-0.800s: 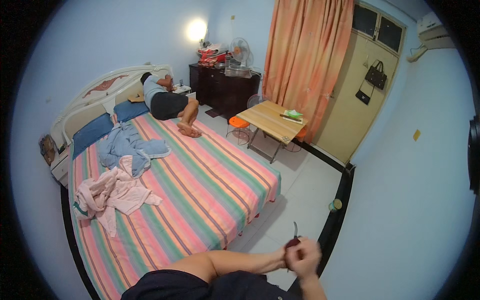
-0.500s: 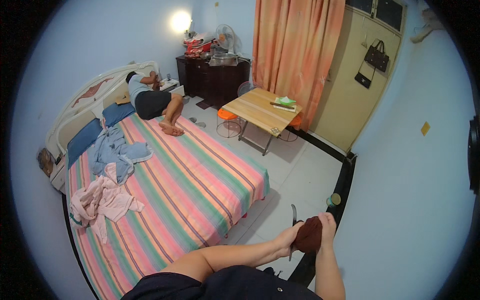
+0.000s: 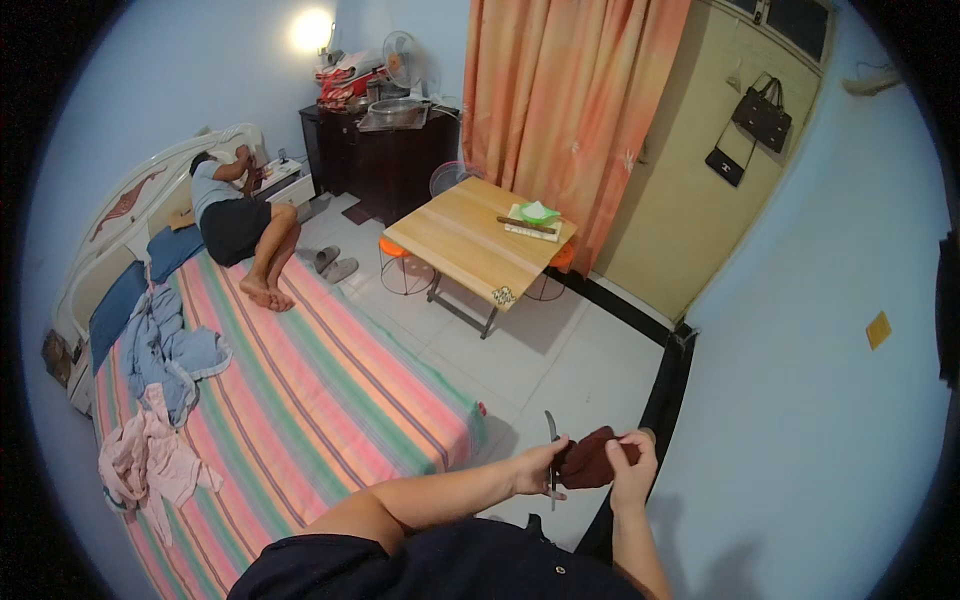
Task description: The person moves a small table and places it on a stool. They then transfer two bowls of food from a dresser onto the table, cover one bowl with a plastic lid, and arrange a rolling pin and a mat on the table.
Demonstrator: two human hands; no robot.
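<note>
- Turning brown cloth [image 3: 588, 461] narrower than in earlier frame, between left hand [image 3: 537, 471] and right hand [image 3: 631, 468], above floor [image 3: 598, 370].
- Pinching cloth with right fingertips; curling left fingers around curved strip [image 3: 551, 426].
- Could perhaps drop strip, if pulling cloth too hard.

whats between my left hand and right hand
In the head view, a bunched, dark brown cloth-like thing lies between the left hand and the right hand, which grips it; a thin, curved grey strip sits at the left hand's end.
</note>
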